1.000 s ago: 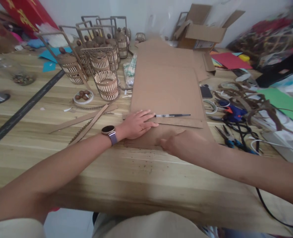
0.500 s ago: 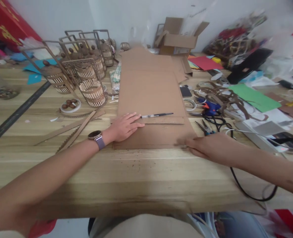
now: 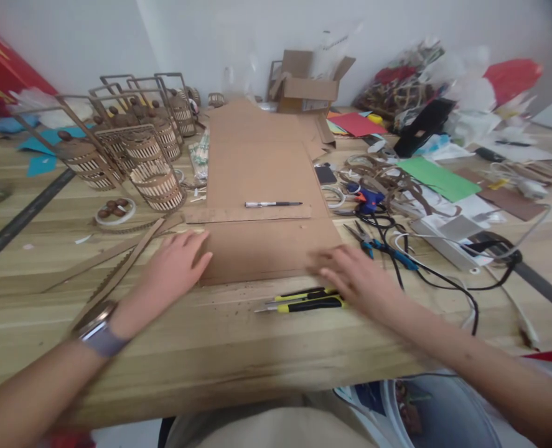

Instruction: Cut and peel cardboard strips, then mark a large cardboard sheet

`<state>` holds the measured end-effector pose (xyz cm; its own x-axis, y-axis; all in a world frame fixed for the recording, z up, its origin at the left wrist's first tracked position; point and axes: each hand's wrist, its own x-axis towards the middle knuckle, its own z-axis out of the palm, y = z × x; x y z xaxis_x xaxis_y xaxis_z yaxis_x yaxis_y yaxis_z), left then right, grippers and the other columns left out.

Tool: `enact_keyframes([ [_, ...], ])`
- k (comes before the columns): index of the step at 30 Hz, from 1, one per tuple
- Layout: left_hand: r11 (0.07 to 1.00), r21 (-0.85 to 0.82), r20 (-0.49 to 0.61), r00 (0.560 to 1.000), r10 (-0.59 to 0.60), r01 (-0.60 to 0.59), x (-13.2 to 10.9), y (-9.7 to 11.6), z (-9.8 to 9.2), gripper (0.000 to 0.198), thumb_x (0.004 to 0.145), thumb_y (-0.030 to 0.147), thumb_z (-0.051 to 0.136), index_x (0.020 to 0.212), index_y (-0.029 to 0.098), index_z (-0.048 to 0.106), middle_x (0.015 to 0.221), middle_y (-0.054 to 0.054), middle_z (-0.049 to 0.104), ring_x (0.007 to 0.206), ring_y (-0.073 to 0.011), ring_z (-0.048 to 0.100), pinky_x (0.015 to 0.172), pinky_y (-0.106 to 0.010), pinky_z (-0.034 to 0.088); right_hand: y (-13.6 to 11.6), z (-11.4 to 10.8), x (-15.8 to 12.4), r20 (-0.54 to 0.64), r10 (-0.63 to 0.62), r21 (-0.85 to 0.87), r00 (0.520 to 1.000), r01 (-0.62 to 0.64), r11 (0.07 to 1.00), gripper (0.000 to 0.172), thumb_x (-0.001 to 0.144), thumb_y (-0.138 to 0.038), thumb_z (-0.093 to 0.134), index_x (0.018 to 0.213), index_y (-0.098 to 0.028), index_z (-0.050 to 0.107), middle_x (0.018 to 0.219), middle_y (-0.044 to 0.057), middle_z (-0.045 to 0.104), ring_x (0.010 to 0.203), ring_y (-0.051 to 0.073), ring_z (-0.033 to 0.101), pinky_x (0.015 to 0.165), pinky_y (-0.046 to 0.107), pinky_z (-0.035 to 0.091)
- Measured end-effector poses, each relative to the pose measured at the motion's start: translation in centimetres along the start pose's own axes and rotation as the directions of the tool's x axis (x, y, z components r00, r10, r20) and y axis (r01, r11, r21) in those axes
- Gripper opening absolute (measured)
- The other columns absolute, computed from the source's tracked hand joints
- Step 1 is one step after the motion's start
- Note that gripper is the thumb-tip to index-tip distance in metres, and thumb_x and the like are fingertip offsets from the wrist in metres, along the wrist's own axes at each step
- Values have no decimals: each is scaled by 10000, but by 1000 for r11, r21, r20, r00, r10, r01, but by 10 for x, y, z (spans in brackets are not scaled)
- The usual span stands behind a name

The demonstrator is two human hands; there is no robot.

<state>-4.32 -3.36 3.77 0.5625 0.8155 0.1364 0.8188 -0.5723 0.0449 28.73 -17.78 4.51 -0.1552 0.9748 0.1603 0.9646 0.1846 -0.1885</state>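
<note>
A large cardboard sheet (image 3: 261,174) lies on the table before me, with a narrow cardboard strip (image 3: 252,215) across it. Just above the strip rests a pen (image 3: 276,204). At the sheet's left front side, my left hand (image 3: 175,267) is open, fingers spread, holding nothing. My right hand (image 3: 355,280), smeared by motion, reaches over the right front corner with its fingers apart and nothing visible in them. Beside its palm, two yellow-and-black utility knives (image 3: 310,304) lie on the table at the sheet's front edge, their right ends partly covered by the hand.
Bamboo lanterns (image 3: 157,186) with tall handles crowd the back left, near a tape ring holding brown beads (image 3: 117,208). To the right lie pliers (image 3: 366,239), a blue glue gun (image 3: 366,198), cables and a power strip (image 3: 448,242). An open box (image 3: 308,84) stands behind.
My left hand has come off the strip and pen, moving left and nearer me. My right hand's fingers have loosened. The utility knives now show on the table. The view has shifted right.
</note>
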Motion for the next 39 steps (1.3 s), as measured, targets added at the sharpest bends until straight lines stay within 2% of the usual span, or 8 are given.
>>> enact_keyframes([
  [3, 986, -86, 85, 987, -138, 145, -31, -6, -5, 517, 928, 416, 428, 1347, 136, 546, 1145, -172, 708, 1105, -363, 632, 938, -505, 488, 33, -6, -12, 57, 188, -154, 981, -178, 972, 350, 977, -337, 396, 1201, -125, 560, 1090, 184, 676, 1023, 318, 640, 887, 468, 504],
  [8, 894, -380, 151, 970, -193, 237, -50, 18, -4, 611, 862, 448, 470, 1380, 125, 506, 1211, -178, 683, 1123, -338, 639, 980, -486, 480, 29, -4, -11, 172, 277, -227, 945, -235, 945, 379, 958, -339, 401, 1228, -129, 564, 1040, 173, 707, 978, 328, 671, 880, 475, 505],
  [13, 548, -703, 296, 887, -353, 453, -46, 26, -7, 653, 793, 450, 578, 1352, 117, 521, 1260, -172, 630, 1140, -302, 629, 1000, -459, 479, 41, 2, -4, 117, 387, 191, 914, -403, 895, 389, 876, -410, 505, 1181, -176, 569, 1052, 135, 692, 1003, 298, 662, 871, 460, 523],
  [20, -44, -879, 457, 810, -368, 475, -32, 16, -16, 444, 683, 252, 751, 1104, 154, 652, 980, -32, 658, 797, -143, 651, 849, -328, 545, 57, -3, -3, 315, 548, 794, 775, -531, 295, 477, 656, -406, 768, 1077, -253, 602, 828, 23, 632, 774, 197, 661, 762, 376, 568],
  [27, 19, -868, 474, 840, -265, 496, -26, 15, -25, 551, 635, 249, 798, 1156, 149, 650, 806, 1, 674, 715, -145, 646, 754, -298, 520, 46, -11, -3, 488, 475, 818, 733, -573, 45, 505, 562, -311, 854, 1033, -246, 684, 771, -9, 643, 717, 163, 656, 724, 316, 560],
  [30, -18, -874, 471, 837, -279, 486, -28, 16, -23, 563, 602, 236, 814, 1134, 160, 645, 831, 16, 668, 673, -123, 636, 712, -280, 518, 41, -9, -4, 473, 467, 831, 747, -554, 44, 577, 544, -325, 886, 1074, -243, 674, 785, -17, 649, 718, 146, 641, 705, 282, 545],
  [35, -82, -877, 474, 827, -303, 473, -33, 18, -16, 544, 602, 222, 828, 1102, 159, 623, 783, 47, 632, 667, -106, 657, 699, -246, 530, 35, -4, -8, 322, 459, 849, 828, -467, 246, 602, 588, -476, 863, 1096, -241, 644, 944, 14, 654, 770, 159, 625, 730, 312, 542],
  [39, -139, -876, 482, 823, -302, 462, -34, 17, -12, 495, 610, 214, 844, 1046, 164, 615, 753, 58, 632, 672, -107, 687, 693, -222, 535, 35, -3, -11, 288, 479, 842, 829, -457, 286, 569, 632, -531, 825, 1089, -252, 632, 915, 22, 645, 781, 175, 629, 753, 334, 549],
])
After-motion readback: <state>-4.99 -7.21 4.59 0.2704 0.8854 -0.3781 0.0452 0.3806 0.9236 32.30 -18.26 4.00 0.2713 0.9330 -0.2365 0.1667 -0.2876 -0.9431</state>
